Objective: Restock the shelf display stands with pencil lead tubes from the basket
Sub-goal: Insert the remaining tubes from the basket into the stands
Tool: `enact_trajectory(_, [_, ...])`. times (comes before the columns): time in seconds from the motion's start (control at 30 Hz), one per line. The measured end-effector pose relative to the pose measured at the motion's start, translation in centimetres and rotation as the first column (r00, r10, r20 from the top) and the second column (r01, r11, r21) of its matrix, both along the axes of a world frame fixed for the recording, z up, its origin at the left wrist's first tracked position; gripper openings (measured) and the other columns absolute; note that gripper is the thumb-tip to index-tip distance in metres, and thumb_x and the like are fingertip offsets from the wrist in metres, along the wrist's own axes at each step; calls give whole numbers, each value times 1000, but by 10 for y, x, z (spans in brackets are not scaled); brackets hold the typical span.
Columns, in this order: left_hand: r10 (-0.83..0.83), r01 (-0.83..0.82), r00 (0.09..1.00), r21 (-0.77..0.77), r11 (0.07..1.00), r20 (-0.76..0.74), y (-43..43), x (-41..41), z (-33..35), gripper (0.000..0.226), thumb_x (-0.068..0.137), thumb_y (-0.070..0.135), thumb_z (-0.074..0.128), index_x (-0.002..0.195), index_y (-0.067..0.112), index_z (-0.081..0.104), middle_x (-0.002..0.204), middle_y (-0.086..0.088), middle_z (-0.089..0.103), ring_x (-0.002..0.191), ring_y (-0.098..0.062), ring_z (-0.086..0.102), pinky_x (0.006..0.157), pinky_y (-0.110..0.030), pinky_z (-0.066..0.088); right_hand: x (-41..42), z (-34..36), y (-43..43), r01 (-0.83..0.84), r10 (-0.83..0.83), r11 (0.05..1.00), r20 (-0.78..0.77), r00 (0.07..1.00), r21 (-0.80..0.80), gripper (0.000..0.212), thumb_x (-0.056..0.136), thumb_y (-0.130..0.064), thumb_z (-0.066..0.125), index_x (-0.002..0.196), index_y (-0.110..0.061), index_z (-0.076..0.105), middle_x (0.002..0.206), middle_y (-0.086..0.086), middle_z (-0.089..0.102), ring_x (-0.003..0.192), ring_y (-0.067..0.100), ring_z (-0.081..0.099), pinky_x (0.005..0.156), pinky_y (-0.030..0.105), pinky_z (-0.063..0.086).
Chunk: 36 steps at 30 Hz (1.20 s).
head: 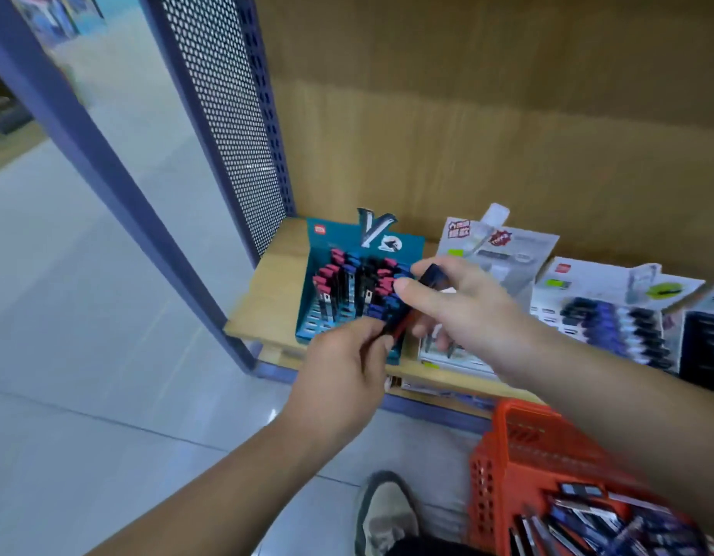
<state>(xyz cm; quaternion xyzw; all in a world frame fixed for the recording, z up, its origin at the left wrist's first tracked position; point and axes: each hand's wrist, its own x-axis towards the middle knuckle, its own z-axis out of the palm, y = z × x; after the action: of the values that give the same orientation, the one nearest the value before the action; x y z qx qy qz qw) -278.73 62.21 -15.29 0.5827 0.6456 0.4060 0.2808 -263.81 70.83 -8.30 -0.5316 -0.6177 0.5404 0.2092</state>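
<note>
L hand (343, 367) curls round a red-ended tube (397, 329), gripping it in front of the teal stand (411, 244). R hand (463, 311), at 2 o'clock from L, pinches a dark tube (432, 274) btwn thumb & forefinger; other fingers loosely bent. Teal stand sits at 12 o'clock from L hand on the wood shelf (259, 302), rows holding pink-, blue- & black-capped lead tubes (347, 280). White stand (507, 250) is just beside it at 3 o'clock, w/ a blue/black stand (612, 321) further along. Orange basket (519, 447) is at 5 o'clock under R forearm, w/ loose packs (588, 519) inside. Shoe (387, 511) at 6 o'clock.
</note>
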Motion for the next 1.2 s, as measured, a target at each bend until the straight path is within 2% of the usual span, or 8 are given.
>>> enact_trajectory(0.17, [46, -46, 999, -57, 997, -10, 1, -36, -9, 19, 103, 19, 55, 89, 9, 63, 70, -11, 62, 71, -30, 61, 68, -50, 50, -26, 0, 10, -42, 52, 996, -123, 991, 83, 10, 96, -2, 69, 105, -7, 70, 87, 24, 74, 75, 30, 77, 71, 37, 65])
enact_trajectory(0.37, [153, -176, 983, -265, 948, -102, 24, -76, -35, 9, 98, 19, 63, 107, 19, 63, 80, 0, 69, 63, -14, 58, 64, -26, 53, -48, -14, 38, -120, 86, 937, 117, 989, 327, 3, 93, -11, 76, 94, -10, 73, 81, 13, 75, 76, 28, 74, 74, 37, 63])
enact_trajectory(0.47, [114, -171, 976, -330, 928, -186, 35, -85, -47, 11, 97, 17, 63, 95, 21, 53, 83, -8, 62, 73, -21, 52, 74, -38, 53, -61, -35, 44, -125, 45, 907, 203, 978, 402, 5, 88, -19, 83, 91, -18, 79, 79, -3, 72, 67, 9, 63, 71, 25, 53])
enact_trajectory(0.67, [66, -150, 970, -359, 921, -235, 43, -86, -64, 36, 89, 14, 61, 68, 17, 33, 69, -2, 33, 63, -22, 33, 56, -31, 29, -81, -61, 52, -174, 10, 848, 313, 950, 500, 7, 88, -18, 83, 92, -14, 79, 80, 1, 70, 81, 19, 65, 78, 32, 55])
enact_trajectory(0.77, [95, -164, 974, -359, 919, -204, 44, -88, -67, 3, 93, 20, 64, 93, 17, 64, 90, 1, 54, 76, -17, 49, 64, -25, 40, -84, -63, 58, -268, 54, 832, 411, 910, 485, 9, 89, -16, 79, 85, -8, 75, 80, 4, 67, 89, 22, 60, 75, 33, 53])
enact_trajectory(0.87, [121, -180, 976, -353, 918, -183, 44, -91, -69, 33, 97, 23, 66, 130, 19, 64, 122, 1, 59, 99, -11, 54, 85, -22, 46, -84, -62, 60, -321, 57, 820, 490, 870, 474, 14, 88, -14, 76, 82, -2, 73, 80, 14, 69, 86, 24, 59, 68, 30, 49])
enact_trajectory(1.07, [140, -195, 972, -320, 927, -187, 43, -91, -69, 35, 97, 21, 67, 131, 18, 64, 121, 1, 58, 104, -13, 56, 90, -24, 51, -95, -44, 61, -396, 98, 825, 589, 802, 403, 43, 82, -7, 72, 53, -24, 46, 59, 3, 50, 66, 25, 52, 58, 23, 36])
enact_trajectory(1.2, [140, -188, 976, -325, 927, -168, 43, -91, -68, 34, 98, 20, 66, 131, 18, 63, 123, 0, 58, 109, -14, 58, 92, -29, 56, -104, -43, 58, -457, 132, 811, 648, 750, 364, 41, 80, -5, 65, 50, -18, 40, 53, 4, 38, 61, 26, 41, 58, 28, 38])
